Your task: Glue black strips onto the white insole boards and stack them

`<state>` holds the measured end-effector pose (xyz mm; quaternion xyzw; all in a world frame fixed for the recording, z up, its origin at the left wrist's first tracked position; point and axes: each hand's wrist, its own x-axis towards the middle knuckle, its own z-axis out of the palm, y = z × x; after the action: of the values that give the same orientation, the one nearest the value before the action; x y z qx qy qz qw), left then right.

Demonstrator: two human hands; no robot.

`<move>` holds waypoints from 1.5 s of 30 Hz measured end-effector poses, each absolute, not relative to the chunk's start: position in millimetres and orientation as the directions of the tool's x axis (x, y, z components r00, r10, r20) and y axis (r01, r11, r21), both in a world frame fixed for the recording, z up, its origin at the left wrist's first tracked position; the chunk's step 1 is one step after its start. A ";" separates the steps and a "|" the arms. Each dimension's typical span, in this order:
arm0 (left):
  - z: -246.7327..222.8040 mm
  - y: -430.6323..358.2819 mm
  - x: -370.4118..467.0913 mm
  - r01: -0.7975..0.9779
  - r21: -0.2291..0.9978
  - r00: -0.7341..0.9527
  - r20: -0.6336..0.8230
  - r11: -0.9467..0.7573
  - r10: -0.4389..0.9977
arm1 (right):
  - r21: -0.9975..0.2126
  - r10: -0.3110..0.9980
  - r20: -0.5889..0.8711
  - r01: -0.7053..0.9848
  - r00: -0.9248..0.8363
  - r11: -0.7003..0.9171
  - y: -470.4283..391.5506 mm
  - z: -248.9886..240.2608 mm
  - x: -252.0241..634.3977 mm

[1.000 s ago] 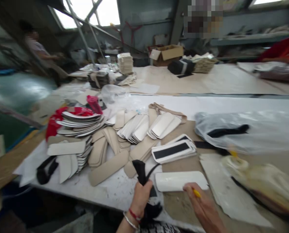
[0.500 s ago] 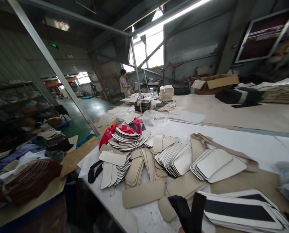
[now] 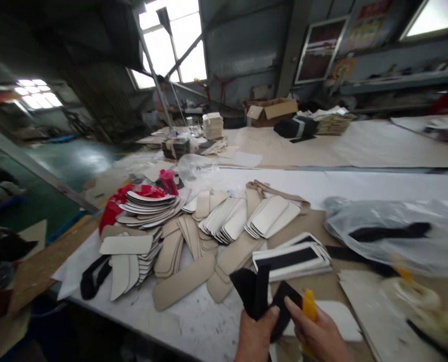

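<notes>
At the lower right of the head view, my left hand point(image 3: 254, 333) is closed round black strips point(image 3: 260, 291) that stick up past its fingers. Beside it, my right hand point(image 3: 316, 329) pinches the edge of a dark piece point(image 3: 284, 306) and also holds a yellow-handled tool point(image 3: 309, 305). The tool's tip is hidden. Just beyond the hands lies a stack of white panels point(image 3: 276, 274) with black centres. A white rounded piece point(image 3: 340, 319) lies behind my right hand. Several fanned stacks of beige and white panels point(image 3: 182, 282) spread to the left.
A clear plastic bag point(image 3: 382, 251) with black material inside lies at the right. Near it is a blurred roll of tape point(image 3: 412, 296). A pink object point(image 3: 168, 182) stands behind the stacks. Farther back are an open cardboard box point(image 3: 272, 111) and a person point(image 3: 162, 98).
The view has swung right and both hands now show. Earlier only black strips and a bit of a finger were visible at the bottom edge. The plastic bag is more fully in view.
</notes>
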<state>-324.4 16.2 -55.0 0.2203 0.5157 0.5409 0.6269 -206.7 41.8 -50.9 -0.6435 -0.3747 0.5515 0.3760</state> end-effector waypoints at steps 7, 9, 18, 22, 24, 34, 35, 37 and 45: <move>-50.1 14.7 -307.8 -0.506 0.748 0.046 -0.474 0.430 0.879 | -0.903 0.901 -0.418 -0.163 0.116 -0.398 54.3 -43.8 -185.9; -56.8 11.7 -305.0 -0.400 0.766 0.043 -0.533 0.503 0.845 | -0.883 0.896 -0.428 -0.262 0.114 -0.389 62.4 -41.5 -178.4; -83.9 -4.1 -326.4 -0.217 0.755 -0.050 -0.641 0.618 0.766 | -0.912 0.911 -0.390 -0.193 0.132 -0.363 95.2 -16.2 -88.0; -113.3 -6.3 -344.2 -0.211 0.714 -0.225 -0.700 0.667 0.678 | -0.823 0.869 -0.484 0.390 -0.100 -0.414 94.9 -22.7 -52.1; -127.7 -2.9 -347.5 -0.155 0.696 -0.278 -0.711 0.701 0.645 | -0.706 0.856 -0.461 0.680 -0.233 -0.195 95.3 -39.3 -60.7; -151.3 20.6 -339.7 -0.102 0.667 -0.233 -0.737 0.738 0.634 | -0.362 0.567 -0.623 0.842 -0.538 0.400 104.4 -105.4 -185.2; -152.2 21.3 -339.5 -0.102 0.662 -0.231 -0.742 0.742 0.630 | -0.341 0.554 -0.643 0.846 -0.529 0.410 106.5 -106.3 -190.3; -153.5 22.2 -339.3 -0.104 0.651 -0.231 -0.751 0.752 0.618 | -0.318 0.540 -0.658 0.844 -0.524 0.431 110.0 -108.3 -197.2; -150.0 26.4 -337.3 -0.094 0.610 -0.235 -0.782 0.787 0.578 | -0.288 0.560 -0.639 0.839 -0.528 0.462 111.7 -119.3 -207.0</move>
<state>-337.3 26.4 -150.0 0.1650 0.7334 0.2818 0.5962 -207.0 111.7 -119.3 -0.4254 -0.8220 0.2968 -0.2350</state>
